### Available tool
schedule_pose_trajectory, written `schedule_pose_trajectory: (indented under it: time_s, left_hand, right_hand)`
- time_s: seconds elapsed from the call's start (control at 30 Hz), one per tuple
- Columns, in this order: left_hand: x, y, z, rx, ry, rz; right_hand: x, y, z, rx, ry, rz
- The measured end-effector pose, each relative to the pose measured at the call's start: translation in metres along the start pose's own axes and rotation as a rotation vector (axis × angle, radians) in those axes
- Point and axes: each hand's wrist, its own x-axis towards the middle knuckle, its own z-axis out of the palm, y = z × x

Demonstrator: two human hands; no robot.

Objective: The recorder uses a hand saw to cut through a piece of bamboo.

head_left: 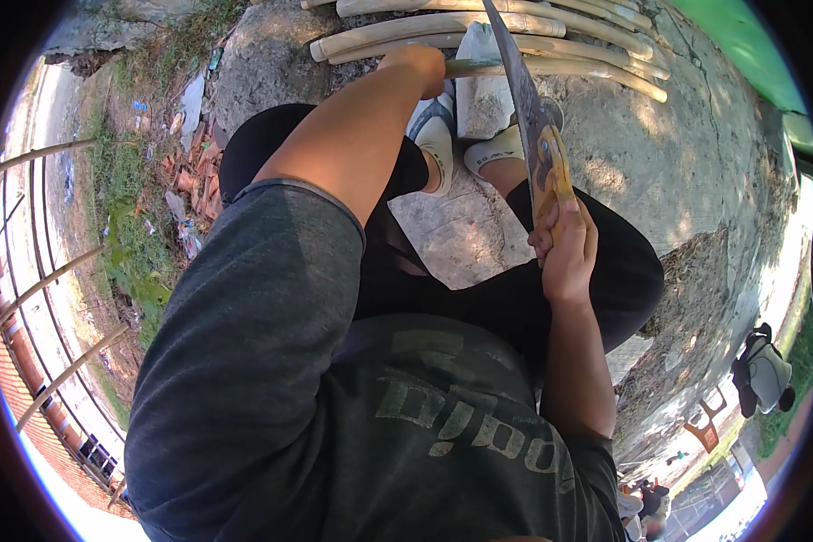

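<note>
My right hand (565, 242) is closed round the yellow handle of a handsaw (524, 95). The saw's blade stands out away from me, crossing in front of the bamboo poles. Off to the left, my left hand (417, 69) is closed on a bamboo pole (560, 67), which runs rightward from the fist and passes behind the blade. Whether the teeth touch the pole I cannot tell. A pale stone block (484, 107) stands between my feet, under the pole.
Several more bamboo poles (443, 24) lie on the concrete ground (461, 226) beyond my feet. Broken red brick pieces (200, 173) and litter lie at left beside grass. A green surface (741, 45) rises at far right. Other people (764, 375) are at lower right, near a brown chair (703, 434).
</note>
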Motion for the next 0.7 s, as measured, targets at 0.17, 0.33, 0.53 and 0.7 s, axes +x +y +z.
schedule_pose_trajectory:
  time_s: [0.17,0.33,0.53,0.7]
  left_hand:
    - [0.002,0.009,0.001,-0.031,-0.002,0.01]
    - [0.003,0.0,0.006,-0.021,-0.006,0.015]
    - [0.005,0.003,0.011,-0.029,0.075,0.02]
    - [-0.002,0.013,-0.002,0.026,0.023,0.01]
  right_hand:
    - [0.036,-0.008,0.003,0.033,0.081,0.089]
    - [-0.004,-0.003,-0.009,0.035,0.065,0.063]
    - [-0.022,-0.004,-0.01,0.001,0.03,0.045]
    - [0.042,0.002,0.008,-0.097,0.024,-0.024]
